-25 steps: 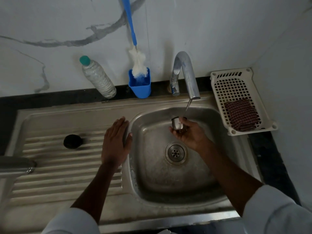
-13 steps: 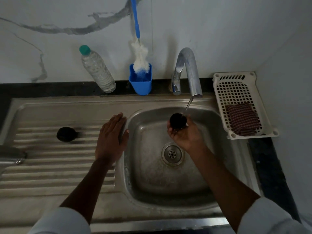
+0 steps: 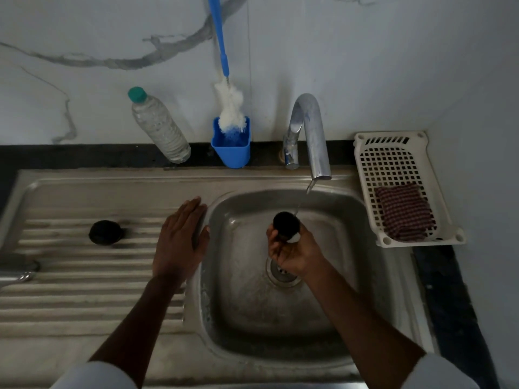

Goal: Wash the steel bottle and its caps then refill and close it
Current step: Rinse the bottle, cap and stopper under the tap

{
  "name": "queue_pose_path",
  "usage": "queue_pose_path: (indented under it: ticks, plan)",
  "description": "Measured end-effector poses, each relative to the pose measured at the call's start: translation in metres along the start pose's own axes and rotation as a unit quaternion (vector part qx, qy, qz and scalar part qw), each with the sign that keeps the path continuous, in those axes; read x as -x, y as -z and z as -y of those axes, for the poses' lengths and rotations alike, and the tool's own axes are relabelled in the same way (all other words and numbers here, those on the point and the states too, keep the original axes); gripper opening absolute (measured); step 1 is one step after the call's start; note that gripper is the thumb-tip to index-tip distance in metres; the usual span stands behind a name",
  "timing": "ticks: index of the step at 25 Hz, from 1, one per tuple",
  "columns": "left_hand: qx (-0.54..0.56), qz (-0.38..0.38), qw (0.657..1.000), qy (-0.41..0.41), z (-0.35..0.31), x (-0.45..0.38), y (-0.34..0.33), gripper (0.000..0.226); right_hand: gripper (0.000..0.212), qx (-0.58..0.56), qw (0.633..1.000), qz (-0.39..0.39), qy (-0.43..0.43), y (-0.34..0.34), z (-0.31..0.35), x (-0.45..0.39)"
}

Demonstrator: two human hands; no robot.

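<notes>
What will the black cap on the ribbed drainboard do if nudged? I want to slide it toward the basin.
The black cap looks round and squat, so it probably won't tip. The drainboard ribs may make it catch and skip rather than glide. The steel may be wet, so it could slip once moving.

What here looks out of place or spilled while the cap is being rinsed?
Nothing looks spilled or damaged. The right hand holds a black cap under the tap's thin stream; the left hand rests flat on the sink rim. Only the plastic bottle leans against the wall.
</notes>
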State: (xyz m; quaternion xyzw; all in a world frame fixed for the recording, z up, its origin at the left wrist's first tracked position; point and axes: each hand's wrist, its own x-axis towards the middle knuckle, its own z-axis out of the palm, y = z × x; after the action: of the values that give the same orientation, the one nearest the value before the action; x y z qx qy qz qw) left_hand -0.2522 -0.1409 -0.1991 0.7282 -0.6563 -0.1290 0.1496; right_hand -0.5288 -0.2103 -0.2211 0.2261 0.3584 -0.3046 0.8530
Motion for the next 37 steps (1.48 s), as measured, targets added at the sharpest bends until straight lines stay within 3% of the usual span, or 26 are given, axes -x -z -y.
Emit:
queue_pose_path:
  ticks: [2, 6, 8, 9, 10, 12, 13, 14, 15, 17, 18, 19, 20, 23, 24, 25, 26, 28, 29, 30, 31, 34, 35, 36, 37]
  plan:
    - [0.0, 0.003, 1.0, 0.006, -0.001, -0.001, 0.0, 0.06, 0.057, -0.005, 1.0, -0.002, 0.012, 0.0, 0.005, -0.004]
    - [0.004, -0.001, 1.0, 0.003, -0.004, 0.0, 0.002, 0.057, 0.064, 0.089, 0.994, -0.042, 0.045, 0.0, 0.0, -0.002]
    - [0.005, -0.004, 1.0, 0.005, -0.004, -0.001, 0.003, 0.054, 0.046, 0.149, 0.981, -0.079, 0.099, 0.0, -0.002, 0.004]
    - [0.003, -0.002, 1.0, 0.008, -0.005, -0.001, 0.003, 0.054, 0.033, 0.195, 0.964, -0.093, 0.157, 0.002, 0.0, 0.005]
    - [0.0, 0.001, 1.0, 0.011, -0.005, 0.0, 0.003, 0.054, 0.033, 0.264, 0.931, -0.102, 0.232, 0.001, 0.002, 0.008]
    - [-0.005, 0.003, 1.0, 0.014, -0.006, -0.001, 0.004, 0.055, 0.063, 0.431, 0.822, -0.113, 0.356, 0.001, 0.006, 0.011]
    - [-0.005, 0.002, 1.0, 0.014, -0.006, -0.001, 0.004, 0.055, 0.07, 0.471, 0.786, -0.104, 0.386, 0.0, 0.006, 0.012]
    - [-0.003, 0.001, 1.0, 0.012, -0.006, -0.002, 0.004, 0.055, 0.069, 0.475, 0.779, -0.084, 0.401, 0.0, 0.007, 0.013]
    - [-0.002, 0.001, 1.0, 0.01, -0.005, -0.001, 0.003, 0.055, 0.062, 0.443, 0.799, -0.051, 0.403, -0.001, 0.008, 0.016]
    - [0.0, -0.003, 1.0, 0.008, -0.004, 0.0, 0.002, 0.055, 0.038, 0.295, 0.889, 0.005, 0.35, -0.01, 0.005, 0.02]
    - [-0.001, -0.004, 1.0, 0.006, -0.004, 0.0, 0.001, 0.054, 0.029, 0.266, 0.909, 0.007, 0.321, -0.013, 0.004, 0.019]
    - [-0.002, -0.004, 1.0, 0.005, -0.004, -0.001, 0.001, 0.054, 0.025, 0.295, 0.903, -0.011, 0.311, -0.013, 0.002, 0.018]
    - [-0.003, -0.004, 1.0, 0.005, -0.004, -0.001, 0.001, 0.054, 0.027, 0.37, 0.87, -0.041, 0.324, -0.012, 0.001, 0.018]
    - [-0.005, 0.0, 1.0, 0.013, -0.006, 0.0, 0.002, 0.054, 0.06, 0.58, 0.678, -0.104, 0.438, 0.003, 0.003, 0.024]
    - [-0.006, 0.0, 1.0, 0.015, -0.007, 0.0, 0.003, 0.054, 0.067, 0.604, 0.636, -0.113, 0.467, 0.008, 0.007, 0.024]
    - [-0.006, 0.0, 1.0, 0.016, -0.007, 0.0, 0.003, 0.053, 0.07, 0.598, 0.625, -0.114, 0.49, 0.008, 0.008, 0.028]
    - [-0.005, -0.001, 1.0, 0.015, -0.007, 0.0, 0.004, 0.053, 0.069, 0.559, 0.657, -0.104, 0.495, 0.005, 0.007, 0.031]
    - [-0.004, -0.002, 1.0, 0.007, -0.005, 0.0, 0.004, 0.052, 0.059, 0.448, 0.759, -0.071, 0.467, -0.005, 0.006, 0.031]
    - [-0.003, -0.004, 1.0, 0.003, -0.005, 0.0, 0.004, 0.051, 0.053, 0.424, 0.786, -0.065, 0.446, -0.008, 0.004, 0.028]
    - [-0.001, -0.006, 1.0, 0.002, -0.004, 0.0, 0.003, 0.051, 0.049, 0.437, 0.788, -0.071, 0.428, -0.009, 0.002, 0.028]
    - [0.0, -0.006, 1.0, 0.003, -0.004, 0.0, 0.003, 0.051, 0.049, 0.482, 0.763, -0.084, 0.423, -0.008, -0.001, 0.029]
    - [0.002, -0.008, 1.0, 0.007, -0.005, 0.001, 0.002, 0.052, 0.064, 0.622, 0.623, -0.137, 0.454, 0.005, 0.001, 0.037]
    - [0.001, -0.009, 1.0, 0.005, -0.004, 0.0, 0.002, 0.052, 0.066, 0.62, 0.61, -0.148, 0.47, 0.005, 0.002, 0.038]
    - [0.0, -0.01, 1.0, 0.002, -0.002, 0.0, 0.001, 0.052, 0.066, 0.593, 0.629, -0.145, 0.482, 0.001, 0.004, 0.039]
    - [-0.002, -0.009, 1.0, 0.0, -0.002, 0.0, 0.0, 0.053, 0.065, 0.548, 0.674, -0.135, 0.476, -0.005, 0.006, 0.037]
